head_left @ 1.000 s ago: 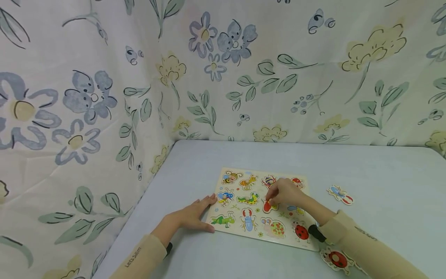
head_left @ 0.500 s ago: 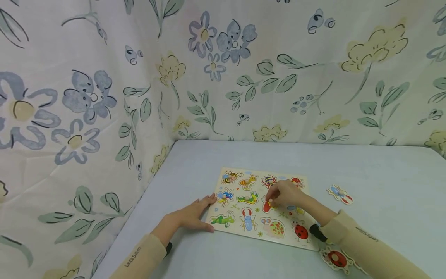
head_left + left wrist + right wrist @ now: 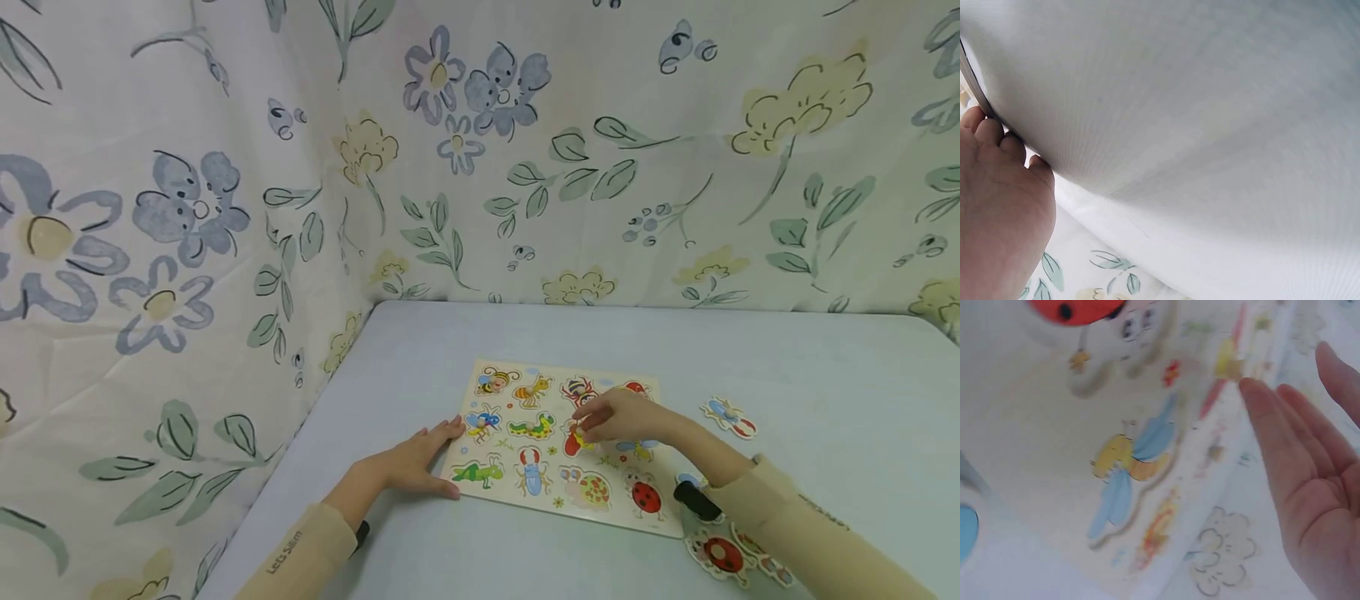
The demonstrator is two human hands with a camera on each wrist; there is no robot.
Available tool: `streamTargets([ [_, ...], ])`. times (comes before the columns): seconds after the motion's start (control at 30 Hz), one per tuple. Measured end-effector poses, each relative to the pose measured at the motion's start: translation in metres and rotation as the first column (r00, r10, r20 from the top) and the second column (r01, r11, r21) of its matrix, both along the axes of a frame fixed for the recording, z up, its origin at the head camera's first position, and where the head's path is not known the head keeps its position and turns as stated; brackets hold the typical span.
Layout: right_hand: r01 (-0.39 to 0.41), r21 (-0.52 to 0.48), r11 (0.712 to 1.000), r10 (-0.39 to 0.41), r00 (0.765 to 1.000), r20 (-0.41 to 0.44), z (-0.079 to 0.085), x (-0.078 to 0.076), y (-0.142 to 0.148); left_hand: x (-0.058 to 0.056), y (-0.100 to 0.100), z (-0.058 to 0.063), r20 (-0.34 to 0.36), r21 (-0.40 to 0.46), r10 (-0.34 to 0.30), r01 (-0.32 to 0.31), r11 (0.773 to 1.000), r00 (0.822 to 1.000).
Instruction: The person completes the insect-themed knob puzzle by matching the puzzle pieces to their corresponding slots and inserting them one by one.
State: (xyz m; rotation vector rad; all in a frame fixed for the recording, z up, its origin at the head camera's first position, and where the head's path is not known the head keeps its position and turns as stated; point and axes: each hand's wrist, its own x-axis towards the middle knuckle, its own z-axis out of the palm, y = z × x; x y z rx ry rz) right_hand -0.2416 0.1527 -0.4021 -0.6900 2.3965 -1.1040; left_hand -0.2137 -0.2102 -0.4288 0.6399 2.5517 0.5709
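Note:
A wooden insect puzzle board (image 3: 501,492) lies on the pale table, with a bee, caterpillar, grasshopper, spider and others across it. My left hand (image 3: 412,461) rests at its left edge, thumb and fingers spread; in the left wrist view the fingertips of that hand (image 3: 1004,200) sit along a thin edge. Over the right half of the board is my right hand (image 3: 628,417), fingertips right by the red and yellow butterfly piece (image 3: 572,442). The right wrist view has the right hand (image 3: 1310,469) with fingers extended and thumb apart, nothing between them.
To the right of the board lies a loose stag beetle piece (image 3: 729,417). Near its front right corner are a ladybug piece (image 3: 720,556) and other pieces, partly under the right sleeve (image 3: 795,521). Floral cloth (image 3: 465,200) hangs behind and at the left.
My right fingers have loosened from the butterfly piece, which now sits in view on the board. The right forearm has shifted slightly right, uncovering more loose pieces. My left hand stays put.

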Motion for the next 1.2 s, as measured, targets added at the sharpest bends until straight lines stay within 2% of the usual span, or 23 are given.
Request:
streamTargets([
  [0.07,-0.020,-0.018,1.000,0.020,1.000,-0.006,0.007,0.003,0.004,0.000,0.000,0.000,-0.001,0.002,-0.004,0.004,1.000,1.000],
  [0.2,0.002,-0.003,1.000,-0.002,0.999,-0.034,0.014,0.008,0.014,0.000,0.001,-0.001,-0.001,-0.001,-0.002,0.002,1.000,1.000],
  [0.4,0.030,0.053,0.998,-0.027,0.998,-0.056,0.007,0.013,0.033,0.000,0.000,-0.002,-0.001,0.011,-0.016,0.016,1.000,1.000],
  [0.57,0.035,0.058,0.998,-0.031,0.997,-0.064,0.004,0.018,0.049,0.000,0.000,-0.002,-0.009,0.010,-0.018,0.018,1.000,1.000],
  [0.93,-0.025,0.009,1.000,0.025,0.999,0.036,-0.004,0.031,0.085,0.001,-0.001,-0.001,-0.007,0.017,-0.014,0.014,1.000,1.000],
  [1.2,-0.053,-0.068,0.996,0.062,0.989,0.134,-0.012,0.038,0.110,0.002,-0.001,0.000,-0.009,0.017,-0.013,0.013,1.000,1.000],
])
